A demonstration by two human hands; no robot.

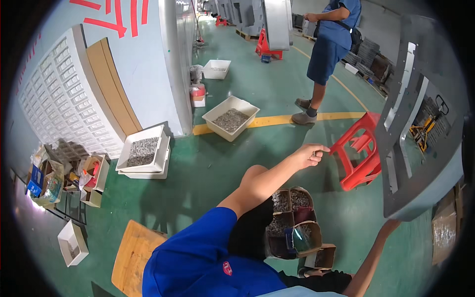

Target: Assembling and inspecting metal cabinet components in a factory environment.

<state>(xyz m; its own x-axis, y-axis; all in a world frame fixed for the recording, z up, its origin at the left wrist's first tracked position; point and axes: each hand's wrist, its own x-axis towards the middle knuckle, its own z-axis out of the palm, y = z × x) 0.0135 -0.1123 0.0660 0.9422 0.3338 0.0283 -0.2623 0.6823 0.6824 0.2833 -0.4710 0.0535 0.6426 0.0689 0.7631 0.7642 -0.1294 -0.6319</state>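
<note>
My left hand (310, 155) is stretched out ahead, its fingers curled in with the forefinger tip beside a red plastic stool (350, 171). Something small and dark seems to sit in those fingers, too small to name. To the right, a large grey sheet-metal panel (420, 195) with long slots stands tilted in the fisheye view. At its lower edge is my right hand (389, 227), the fingers hidden behind the metal. Below my left forearm, a cluster of cut-open boxes (316, 236) holds many small metal parts.
White bins with small parts (230, 116) stand on the green floor ahead and to the left. A wooden stool (133, 257) is beside me at left, near cartons (94, 180). Another person (329, 49) stands ahead, close to a second red stool (268, 45) under a grey panel.
</note>
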